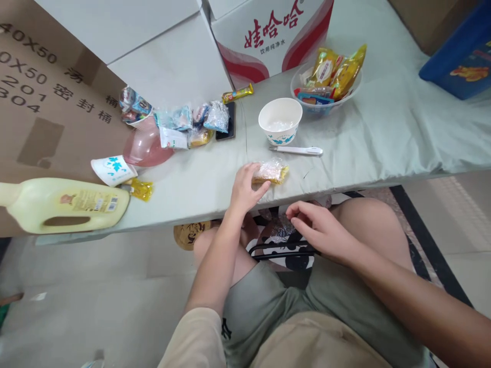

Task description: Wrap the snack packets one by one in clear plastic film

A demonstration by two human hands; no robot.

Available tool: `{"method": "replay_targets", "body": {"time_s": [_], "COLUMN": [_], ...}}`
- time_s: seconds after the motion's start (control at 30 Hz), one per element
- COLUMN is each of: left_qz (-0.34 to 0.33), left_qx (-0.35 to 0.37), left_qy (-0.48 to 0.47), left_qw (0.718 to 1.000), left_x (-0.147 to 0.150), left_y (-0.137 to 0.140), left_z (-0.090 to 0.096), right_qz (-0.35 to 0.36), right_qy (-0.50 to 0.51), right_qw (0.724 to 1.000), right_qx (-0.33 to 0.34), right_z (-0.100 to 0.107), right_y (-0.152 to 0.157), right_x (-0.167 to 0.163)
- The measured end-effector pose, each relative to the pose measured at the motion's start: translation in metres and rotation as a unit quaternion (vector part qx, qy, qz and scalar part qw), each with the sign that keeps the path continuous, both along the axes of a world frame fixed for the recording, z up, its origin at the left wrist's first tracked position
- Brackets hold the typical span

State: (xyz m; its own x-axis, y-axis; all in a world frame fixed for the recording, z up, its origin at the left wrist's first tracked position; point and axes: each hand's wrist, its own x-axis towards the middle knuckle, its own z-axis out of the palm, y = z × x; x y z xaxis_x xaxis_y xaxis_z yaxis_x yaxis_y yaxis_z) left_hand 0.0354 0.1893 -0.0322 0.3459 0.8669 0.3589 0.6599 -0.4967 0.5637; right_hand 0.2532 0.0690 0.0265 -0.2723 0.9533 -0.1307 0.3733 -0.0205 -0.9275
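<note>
My left hand point(246, 190) is at the table's near edge, thumb and fingers spread around the left end of a small yellow snack packet point(271, 173) wrapped in clear bubbly plastic. The fingertips appear to touch it. My right hand point(316, 225) hovers over my lap, fingers loosely curled and thumb apart, with nothing visible in it. Behind the packet lies a white utility knife point(297, 150). A white paper bowl point(281, 121) with a blue leaf print stands just beyond the knife, clear plastic inside it.
A clear bowl point(326, 108) of snack packets stands at the back right. Wrapped snacks point(176, 120) lie left of a dark phone point(231, 122). A tipped paper cup point(111, 171) and yellow jug point(72, 204) lie far left. Cartons point(272, 46) line the back; clear plastic point(282, 227) is below the edge.
</note>
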Motion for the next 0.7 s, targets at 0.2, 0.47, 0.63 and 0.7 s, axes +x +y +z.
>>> {"method": "replay_targets", "body": {"time_s": [0.2,0.47,0.63,0.7], "left_qz": [0.038,0.069,0.089,0.073], "left_qx": [0.013,-0.002,-0.007,-0.015], "left_qy": [-0.038,-0.099,-0.104,-0.102], "left_qw": [0.998,0.993,0.990,0.992], "left_x": [-0.002,-0.011,-0.012,-0.010], "left_y": [-0.001,-0.001,0.005,0.007], "left_z": [0.002,-0.001,0.004,0.007], "right_qz": [-0.088,-0.216,-0.186,-0.172], "right_qy": [-0.065,-0.291,-0.351,-0.359], "right_qw": [0.983,0.903,0.894,0.896], "right_qx": [0.145,0.229,0.206,0.198], "right_z": [0.020,-0.031,-0.045,-0.046], "right_y": [0.076,0.110,0.115,0.120], "right_x": [0.002,0.001,0.007,0.009]}}
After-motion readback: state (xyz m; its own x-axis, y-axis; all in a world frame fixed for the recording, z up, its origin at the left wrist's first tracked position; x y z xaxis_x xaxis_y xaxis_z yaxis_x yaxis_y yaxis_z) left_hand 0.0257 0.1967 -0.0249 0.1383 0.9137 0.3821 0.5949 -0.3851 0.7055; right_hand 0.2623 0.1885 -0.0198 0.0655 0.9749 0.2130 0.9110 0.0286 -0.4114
